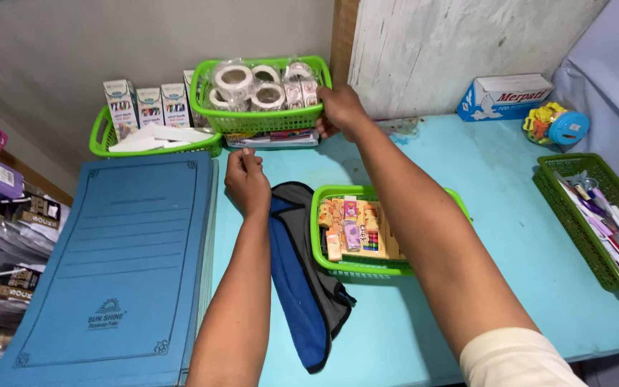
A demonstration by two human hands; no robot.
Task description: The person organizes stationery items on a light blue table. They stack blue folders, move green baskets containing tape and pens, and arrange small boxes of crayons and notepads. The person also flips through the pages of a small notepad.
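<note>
1. Here, my right hand (pixel 339 111) grips the right end of the light green basket (pixel 259 118), fingers curled around its rim; the basket holds wrapped rolls of tape (pixel 252 86) and sits on a flat packet (pixel 272 139) at the back of the turquoise table (pixel 510 236)
2. My left hand (pixel 246 179) hovers loosely closed just in front of that basket, holding nothing I can see, above the table near a blue and grey cloth (pixel 302 287)
3. A second green basket (pixel 155 147) with small boxes (pixel 148 106) stands to the left, touching the first
4. Another green basket (pixel 385 269) of colourful small items lies under my right forearm
5. A stack of blue folders (pixel 116 272) lies at left; a dark green tray (pixel 574 222) of pens at right
</note>
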